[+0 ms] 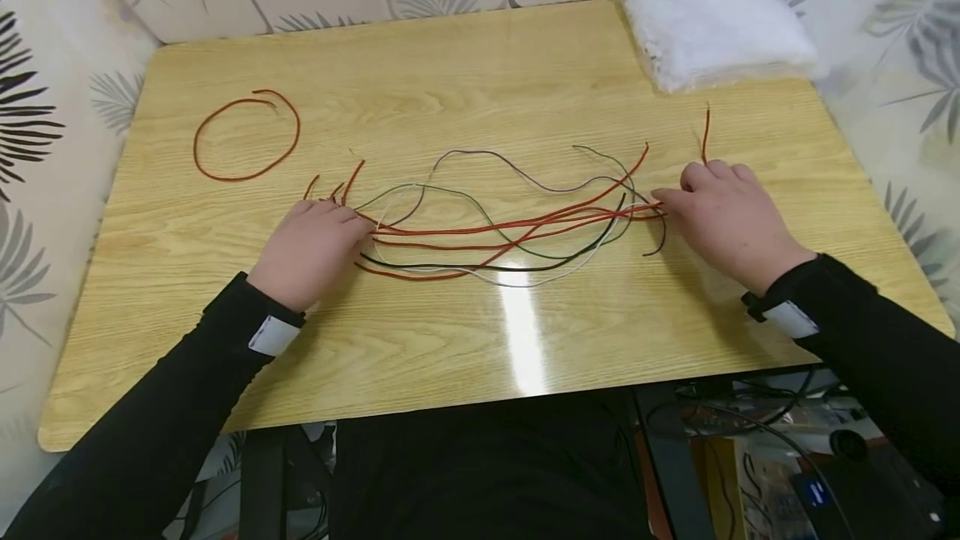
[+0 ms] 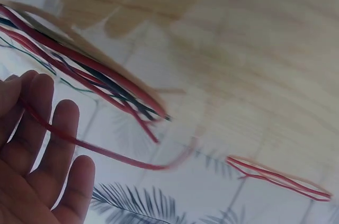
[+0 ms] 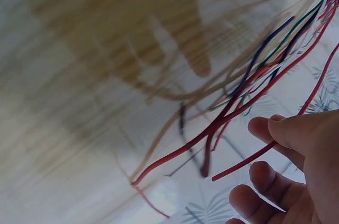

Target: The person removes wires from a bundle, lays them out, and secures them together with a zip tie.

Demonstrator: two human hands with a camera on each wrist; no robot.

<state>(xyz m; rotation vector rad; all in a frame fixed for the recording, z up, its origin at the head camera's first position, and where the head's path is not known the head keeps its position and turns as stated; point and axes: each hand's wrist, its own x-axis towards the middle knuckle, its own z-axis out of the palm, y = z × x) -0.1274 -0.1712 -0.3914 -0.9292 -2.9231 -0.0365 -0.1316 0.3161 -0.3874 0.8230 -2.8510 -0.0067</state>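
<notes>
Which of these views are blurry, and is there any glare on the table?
Head view: sharp, with a bright glare streak on the wooden table below the wires. Left wrist view: soft, the table washed out, the left hand fairly clear. Right wrist view: heavy smear across the table, wires streaked.

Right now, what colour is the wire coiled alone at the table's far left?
Red wire loop, clearest in the head view.

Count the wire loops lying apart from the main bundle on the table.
1. A red wire loop lies alone toward the table's far left, apart from the mixed wire bundle stretched between the left hand and right hand. None seem hidden.
</notes>
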